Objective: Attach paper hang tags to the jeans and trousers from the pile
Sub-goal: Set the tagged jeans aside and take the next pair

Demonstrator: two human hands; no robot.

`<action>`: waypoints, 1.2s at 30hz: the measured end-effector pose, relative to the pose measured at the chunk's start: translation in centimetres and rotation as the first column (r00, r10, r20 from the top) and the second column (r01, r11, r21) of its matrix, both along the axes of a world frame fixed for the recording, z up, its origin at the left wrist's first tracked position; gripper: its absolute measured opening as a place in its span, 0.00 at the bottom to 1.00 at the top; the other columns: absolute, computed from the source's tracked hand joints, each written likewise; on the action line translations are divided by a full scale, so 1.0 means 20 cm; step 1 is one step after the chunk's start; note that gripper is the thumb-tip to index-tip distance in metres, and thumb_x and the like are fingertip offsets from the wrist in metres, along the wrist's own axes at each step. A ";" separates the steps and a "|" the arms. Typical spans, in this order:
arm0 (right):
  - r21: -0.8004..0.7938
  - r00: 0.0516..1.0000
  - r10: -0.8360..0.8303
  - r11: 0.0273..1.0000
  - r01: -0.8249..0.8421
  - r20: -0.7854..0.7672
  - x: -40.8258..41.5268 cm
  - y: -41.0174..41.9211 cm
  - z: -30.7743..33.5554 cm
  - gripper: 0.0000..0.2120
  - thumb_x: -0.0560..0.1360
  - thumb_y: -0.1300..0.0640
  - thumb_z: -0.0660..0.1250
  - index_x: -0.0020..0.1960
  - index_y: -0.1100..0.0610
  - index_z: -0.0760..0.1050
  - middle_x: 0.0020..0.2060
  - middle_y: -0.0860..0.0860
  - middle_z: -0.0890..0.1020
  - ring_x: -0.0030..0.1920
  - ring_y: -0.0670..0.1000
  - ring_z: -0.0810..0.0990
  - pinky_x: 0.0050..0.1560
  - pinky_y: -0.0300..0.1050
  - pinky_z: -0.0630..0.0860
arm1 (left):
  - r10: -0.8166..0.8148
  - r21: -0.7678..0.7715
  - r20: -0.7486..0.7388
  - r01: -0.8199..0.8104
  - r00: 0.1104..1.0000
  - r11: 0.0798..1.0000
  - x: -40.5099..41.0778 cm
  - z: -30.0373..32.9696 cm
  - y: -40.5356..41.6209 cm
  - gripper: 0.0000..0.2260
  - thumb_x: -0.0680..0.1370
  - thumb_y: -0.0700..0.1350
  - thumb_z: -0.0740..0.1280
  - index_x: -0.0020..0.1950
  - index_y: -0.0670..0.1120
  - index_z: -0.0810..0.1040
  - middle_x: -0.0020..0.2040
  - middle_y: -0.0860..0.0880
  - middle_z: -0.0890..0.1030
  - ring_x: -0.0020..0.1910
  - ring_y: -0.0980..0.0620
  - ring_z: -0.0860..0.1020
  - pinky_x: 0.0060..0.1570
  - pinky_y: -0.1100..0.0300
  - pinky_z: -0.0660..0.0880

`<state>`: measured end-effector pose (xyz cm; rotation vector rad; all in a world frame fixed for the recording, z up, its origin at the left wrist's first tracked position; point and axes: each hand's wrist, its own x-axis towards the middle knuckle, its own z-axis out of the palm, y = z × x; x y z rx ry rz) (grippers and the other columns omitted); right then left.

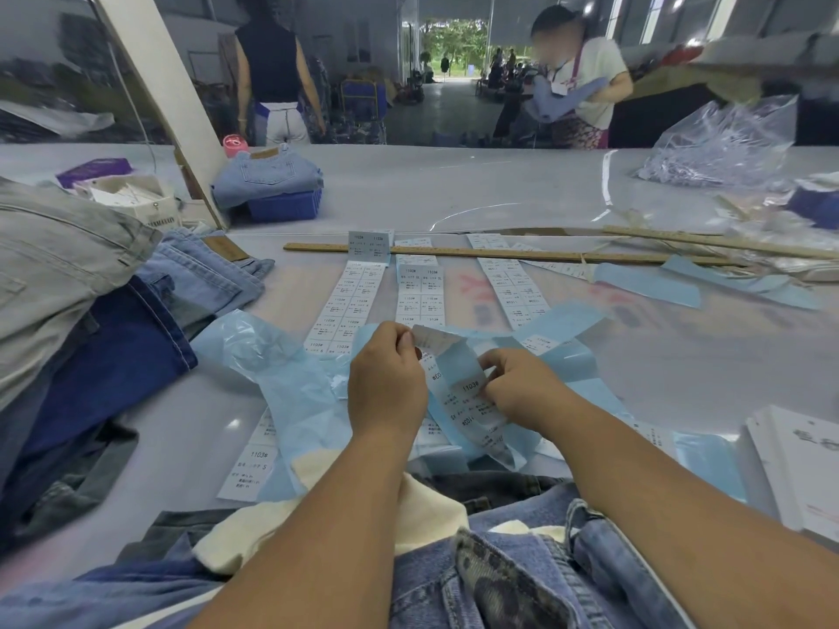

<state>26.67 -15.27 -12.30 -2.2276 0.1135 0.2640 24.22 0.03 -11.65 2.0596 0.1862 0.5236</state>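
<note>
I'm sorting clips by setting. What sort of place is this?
Probably a garment factory's finishing or packing area: piles of jeans on a long work table, strips of printed size labels, and both hands pinching a label strip.

A wide pale grey counter (pixel 454 192) carries the work. Strips of printed labels (pixel 349 301) lie side by side at its middle, their far ends under a long wooden ruler (pixel 499 254). Folded jeans (pixel 91 311) are piled along the left edge. A blue basket (pixel 286 204) under folded denim stands toward the far left, crumpled clear plastic (pixel 722 147) at the far right.
</note>
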 end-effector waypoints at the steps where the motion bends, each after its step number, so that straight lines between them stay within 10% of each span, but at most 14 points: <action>1: -0.001 1.000 -0.009 1.000 0.009 0.003 0.00 0.00 0.00 0.16 0.75 0.68 0.60 0.51 0.49 0.77 0.49 0.53 0.81 0.46 0.52 0.80 0.38 0.41 0.75 | -0.004 0.000 0.002 0.004 1.000 1.000 0.00 0.00 0.00 0.10 0.84 0.45 0.57 0.48 0.47 0.76 0.44 0.50 0.81 0.44 0.49 0.77 0.41 0.55 0.74; 26: -0.114 0.991 -0.127 0.985 0.130 0.034 0.00 -0.03 -0.01 0.12 0.75 0.65 0.60 0.54 0.53 0.77 0.46 0.51 0.77 0.42 0.50 0.75 0.43 0.45 0.75 | 0.041 -0.110 0.107 -0.029 0.993 0.994 0.02 -0.01 0.02 0.09 0.84 0.44 0.57 0.49 0.48 0.74 0.42 0.52 0.79 0.43 0.50 0.77 0.37 0.58 0.72; 36: -0.119 0.987 -0.161 0.979 0.163 0.030 -0.08 -0.16 0.30 0.09 0.75 0.63 0.64 0.53 0.55 0.77 0.47 0.53 0.78 0.48 0.55 0.78 0.44 0.47 0.78 | -0.289 -0.179 0.101 0.303 0.952 0.936 -0.10 0.11 -0.09 0.10 0.81 0.42 0.56 0.50 0.56 0.72 0.49 0.55 0.78 0.48 0.53 0.78 0.48 0.54 0.79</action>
